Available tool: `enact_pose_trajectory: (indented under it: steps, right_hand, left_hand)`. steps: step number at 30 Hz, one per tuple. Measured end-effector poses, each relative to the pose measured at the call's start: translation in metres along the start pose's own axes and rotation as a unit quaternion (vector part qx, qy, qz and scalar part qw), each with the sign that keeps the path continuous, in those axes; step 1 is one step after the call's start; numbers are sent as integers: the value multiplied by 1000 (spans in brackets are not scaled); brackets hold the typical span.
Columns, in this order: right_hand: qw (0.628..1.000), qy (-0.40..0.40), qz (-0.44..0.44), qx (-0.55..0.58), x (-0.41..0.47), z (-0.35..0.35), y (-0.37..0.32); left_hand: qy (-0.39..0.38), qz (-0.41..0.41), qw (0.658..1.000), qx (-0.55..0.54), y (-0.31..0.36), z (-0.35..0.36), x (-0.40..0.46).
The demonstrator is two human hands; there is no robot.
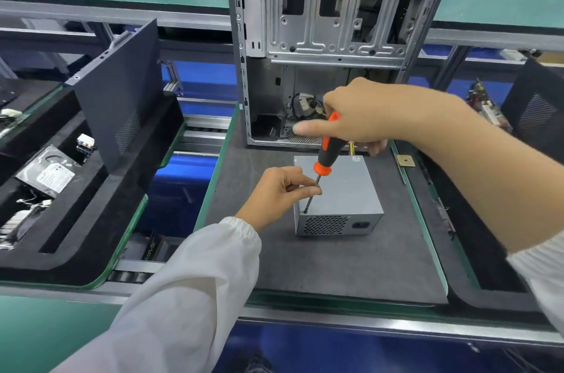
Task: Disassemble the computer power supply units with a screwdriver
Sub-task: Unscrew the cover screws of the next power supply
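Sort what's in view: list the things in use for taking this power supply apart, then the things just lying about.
In use:
- power supply unit on the grey mat
- screwdriver, tip at the unit's top corner
- right hand gripping the handle
- left hand pinching the shaft

Lying about:
- open computer case behind
- hard drive in the left tray
- loose side panel

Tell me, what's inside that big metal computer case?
Inside the computer case: bare metal brackets and a bundle of cables. The right hand covers part of the bottom, hiding anything there.
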State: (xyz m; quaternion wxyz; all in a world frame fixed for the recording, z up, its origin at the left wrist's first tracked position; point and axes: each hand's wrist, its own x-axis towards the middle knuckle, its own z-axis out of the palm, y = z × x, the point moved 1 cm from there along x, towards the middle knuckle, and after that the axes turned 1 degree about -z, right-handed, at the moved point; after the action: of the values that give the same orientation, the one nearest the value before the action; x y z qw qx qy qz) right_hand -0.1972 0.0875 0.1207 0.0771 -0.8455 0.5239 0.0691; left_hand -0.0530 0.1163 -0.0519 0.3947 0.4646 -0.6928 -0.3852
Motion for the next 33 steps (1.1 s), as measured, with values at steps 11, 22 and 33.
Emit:
enact_pose_trajectory:
  steps: [11,22,33]
  right_hand:
    - [980,-79,-163,-87,12,-12,5]
    - [983,34,-86,-160,18,0,-3]
    - [994,-26,-74,-78,13,-12,-10]
  left_hand:
    - [-13,-22,999,-41,10,-3,5]
    - [-9,-48,998,-39,11,-1,4]
    - [-4,-65,994,-91,6,-4,6]
